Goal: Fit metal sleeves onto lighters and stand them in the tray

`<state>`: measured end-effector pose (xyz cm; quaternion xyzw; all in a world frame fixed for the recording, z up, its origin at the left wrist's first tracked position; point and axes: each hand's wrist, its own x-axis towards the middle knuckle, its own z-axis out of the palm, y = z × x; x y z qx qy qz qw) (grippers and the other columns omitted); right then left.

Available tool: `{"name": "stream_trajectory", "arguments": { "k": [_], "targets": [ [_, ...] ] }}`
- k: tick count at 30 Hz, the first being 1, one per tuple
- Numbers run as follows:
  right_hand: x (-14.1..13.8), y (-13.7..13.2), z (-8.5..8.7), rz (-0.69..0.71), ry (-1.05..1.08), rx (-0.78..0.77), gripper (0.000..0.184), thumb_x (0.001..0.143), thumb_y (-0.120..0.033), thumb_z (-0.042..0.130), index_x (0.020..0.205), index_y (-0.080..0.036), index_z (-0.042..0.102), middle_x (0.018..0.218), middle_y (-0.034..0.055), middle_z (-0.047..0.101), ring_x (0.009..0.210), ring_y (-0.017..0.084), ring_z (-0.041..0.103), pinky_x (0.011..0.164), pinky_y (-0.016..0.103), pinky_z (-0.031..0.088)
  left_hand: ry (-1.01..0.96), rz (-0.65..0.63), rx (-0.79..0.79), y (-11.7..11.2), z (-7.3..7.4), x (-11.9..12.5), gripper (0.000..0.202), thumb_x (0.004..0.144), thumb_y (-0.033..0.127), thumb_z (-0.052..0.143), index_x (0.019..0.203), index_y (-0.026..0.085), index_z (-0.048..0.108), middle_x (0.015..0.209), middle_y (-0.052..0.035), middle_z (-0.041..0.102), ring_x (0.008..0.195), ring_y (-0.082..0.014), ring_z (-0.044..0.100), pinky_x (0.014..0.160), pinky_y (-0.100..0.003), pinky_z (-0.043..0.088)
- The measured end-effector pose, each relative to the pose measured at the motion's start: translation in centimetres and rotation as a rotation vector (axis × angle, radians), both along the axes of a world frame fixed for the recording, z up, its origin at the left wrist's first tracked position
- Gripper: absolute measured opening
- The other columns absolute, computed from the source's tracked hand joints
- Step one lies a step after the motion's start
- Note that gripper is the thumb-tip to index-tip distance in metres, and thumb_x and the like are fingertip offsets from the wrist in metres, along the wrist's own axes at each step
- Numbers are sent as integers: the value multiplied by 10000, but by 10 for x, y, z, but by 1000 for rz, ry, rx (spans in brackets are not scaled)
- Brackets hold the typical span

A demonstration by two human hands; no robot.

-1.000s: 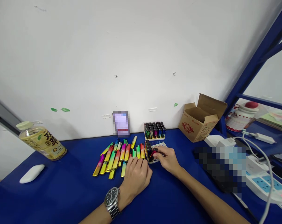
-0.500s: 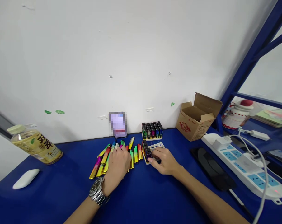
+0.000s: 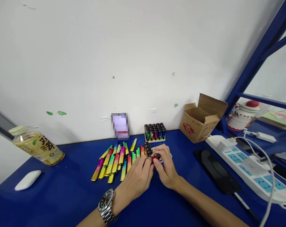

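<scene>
My left hand (image 3: 139,173), with a watch on its wrist, pinches a lighter (image 3: 157,155) whose black and dark red top shows between the hands. From the other side, my right hand (image 3: 166,168) closes its thumb and fingers on the same lighter. Both hands are over a white holed tray (image 3: 169,154), mostly covered by them. A row of upright lighters (image 3: 147,147) stands along the tray's left side. To the left, several loose lighters (image 3: 115,162) in bright metallic colours lie spread on the blue table (image 3: 69,195).
Behind the hands, a full rack of upright lighters (image 3: 155,131) stands by the wall. An open cardboard box (image 3: 197,124), a black phone (image 3: 216,171) and a white power strip (image 3: 252,173) are at right. A bottle (image 3: 38,146) and white case (image 3: 28,180) sit left; a propped screen (image 3: 120,126) stands behind.
My left hand has moved right from the loose lighters to the tray, meeting my right hand. A lighter now shows between them. My right hand has stayed near the tray, its fingers shifted.
</scene>
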<state>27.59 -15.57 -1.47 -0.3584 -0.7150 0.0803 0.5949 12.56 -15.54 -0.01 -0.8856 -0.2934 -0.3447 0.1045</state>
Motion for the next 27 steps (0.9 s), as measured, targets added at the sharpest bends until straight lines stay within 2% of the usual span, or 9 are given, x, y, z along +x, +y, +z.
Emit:
{"name": "stream_trajectory", "arguments": {
  "k": [2, 4, 5, 7, 9, 12, 16, 23, 27],
  "targets": [
    [2, 6, -2, 3, 212, -34, 126, 947, -225, 362, 976, -209, 484, 915, 58, 568, 839, 181, 561, 745, 348, 472, -19, 52, -34, 3, -5, -2, 158, 944, 172, 368, 910, 153, 522, 811, -60, 578, 723, -183, 542, 662, -310, 463],
    [8, 16, -3, 8, 412, -179, 86, 954, -273, 368, 951, -222, 438, 767, 7, 580, 650, 142, 559, 614, 284, 470, -26, 157, -45, 10, -7, -5, 168, 939, 186, 382, 855, 158, 524, 773, -56, 571, 706, -188, 532, 661, -320, 449],
    [12, 22, -2, 17, 493, -281, 86, 941, -306, 403, 914, -227, 426, 651, -35, 542, 529, 120, 507, 523, 244, 433, -15, 220, -43, 13, -8, -8, 178, 937, 187, 383, 835, 159, 525, 759, -56, 569, 705, -194, 529, 666, -329, 442],
    [21, 32, -1, 74, 626, -497, 190, 892, -393, 463, 806, -228, 421, 470, -100, 385, 365, 85, 323, 380, 196, 287, 34, 344, -47, 20, -8, -12, 193, 937, 200, 382, 821, 160, 531, 753, -61, 571, 719, -211, 529, 683, -348, 430],
    [28, 39, 0, 148, 721, -714, 326, 854, -492, 436, 669, -223, 421, 387, -111, 266, 321, 70, 182, 330, 197, 162, 97, 428, -63, 27, -8, -17, 211, 940, 219, 378, 805, 165, 531, 751, -63, 575, 723, -222, 526, 698, -361, 420],
    [31, 44, 0, 177, 825, -945, 423, 834, -495, 341, 503, -232, 355, 325, -90, 207, 298, 68, 128, 313, 209, 97, 165, 481, -73, 32, -7, -21, 227, 940, 229, 371, 777, 174, 519, 744, -62, 578, 722, -230, 526, 714, -368, 407],
    [29, 43, 2, 135, 887, -972, 360, 791, -369, 336, 460, -228, 334, 331, -74, 225, 294, 66, 148, 315, 199, 100, 186, 492, -63, 32, -8, -21, 241, 941, 235, 363, 770, 176, 521, 749, -61, 587, 730, -232, 530, 727, -363, 396],
    [25, 43, 5, 173, 860, -1041, 374, 824, -345, 272, 474, -225, 320, 340, -76, 207, 293, 61, 127, 311, 187, 90, 223, 548, -84, 33, 2, -24, 263, 937, 248, 357, 777, 169, 550, 756, -77, 606, 746, -240, 549, 724, -364, 390],
    [24, 43, -1, 178, 809, -1041, 405, 880, -448, 269, 546, -231, 340, 344, -93, 197, 297, 64, 120, 310, 184, 93, 297, 659, -172, 39, 14, -33, 273, 914, 250, 351, 796, 150, 577, 749, -113, 619, 759, -280, 578, 703, -380, 406]
  ]
}}
